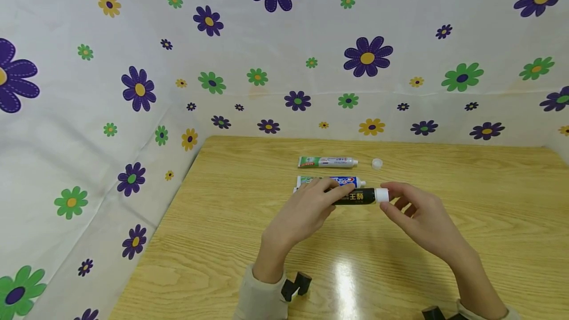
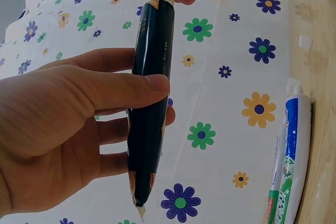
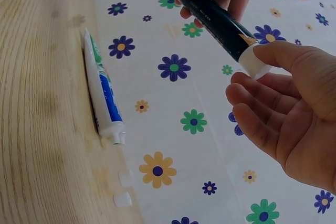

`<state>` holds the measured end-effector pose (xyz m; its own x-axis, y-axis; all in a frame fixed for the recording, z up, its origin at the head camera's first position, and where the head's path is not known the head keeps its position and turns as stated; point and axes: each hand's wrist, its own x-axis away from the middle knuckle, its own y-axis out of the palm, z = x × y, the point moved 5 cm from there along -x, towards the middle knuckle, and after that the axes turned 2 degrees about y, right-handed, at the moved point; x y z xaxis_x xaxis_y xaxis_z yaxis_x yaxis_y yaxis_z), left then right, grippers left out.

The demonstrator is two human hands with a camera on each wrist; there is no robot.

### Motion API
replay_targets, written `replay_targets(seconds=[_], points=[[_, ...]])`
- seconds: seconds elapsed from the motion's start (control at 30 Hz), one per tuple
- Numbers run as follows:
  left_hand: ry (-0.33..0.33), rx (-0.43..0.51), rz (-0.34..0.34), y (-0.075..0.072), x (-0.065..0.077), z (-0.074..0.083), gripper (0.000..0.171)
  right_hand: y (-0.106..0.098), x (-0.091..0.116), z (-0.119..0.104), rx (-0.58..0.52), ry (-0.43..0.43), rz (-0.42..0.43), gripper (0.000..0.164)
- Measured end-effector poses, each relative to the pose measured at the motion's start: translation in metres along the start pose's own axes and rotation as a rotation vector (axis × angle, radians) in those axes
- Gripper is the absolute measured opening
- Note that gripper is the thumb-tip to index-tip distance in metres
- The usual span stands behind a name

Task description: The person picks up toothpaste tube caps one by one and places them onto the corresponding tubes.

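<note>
A black toothpaste tube (image 1: 361, 196) with gold lettering and a white cap (image 1: 382, 195) is held in the air above the table. My left hand (image 1: 306, 206) grips the tube around its body, the thumb lying across it in the left wrist view. With thumb and fingertips, my right hand (image 1: 420, 214) pinches the white cap at the tube's end. In the right wrist view the thumb (image 3: 286, 53) presses the cap's side, and the other fingers are loosely bent beneath. Just behind the held tube lies a blue, white and green toothpaste tube (image 1: 351, 180), its white nozzle uncovered.
Farther back on the wooden table (image 1: 213, 221) lies a silver and green toothpaste tube (image 1: 335, 162), its nozzle end to the right. A loose white cap (image 1: 377, 163) rests to the right of it. White cloth (image 1: 275, 43) with printed flowers hangs behind and at the left.
</note>
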<state>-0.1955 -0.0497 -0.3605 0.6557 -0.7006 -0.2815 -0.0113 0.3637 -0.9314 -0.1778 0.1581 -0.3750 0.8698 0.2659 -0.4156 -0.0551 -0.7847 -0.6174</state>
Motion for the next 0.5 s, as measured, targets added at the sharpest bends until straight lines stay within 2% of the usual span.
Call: replay_targets(seconds=[0.5], points=[[-0.011,-0.023,-0.017,-0.0002,0.0009,-0.0002,0.048,0.0018,0.0001,0.0016,-0.003,0.035,0.004,0.028]])
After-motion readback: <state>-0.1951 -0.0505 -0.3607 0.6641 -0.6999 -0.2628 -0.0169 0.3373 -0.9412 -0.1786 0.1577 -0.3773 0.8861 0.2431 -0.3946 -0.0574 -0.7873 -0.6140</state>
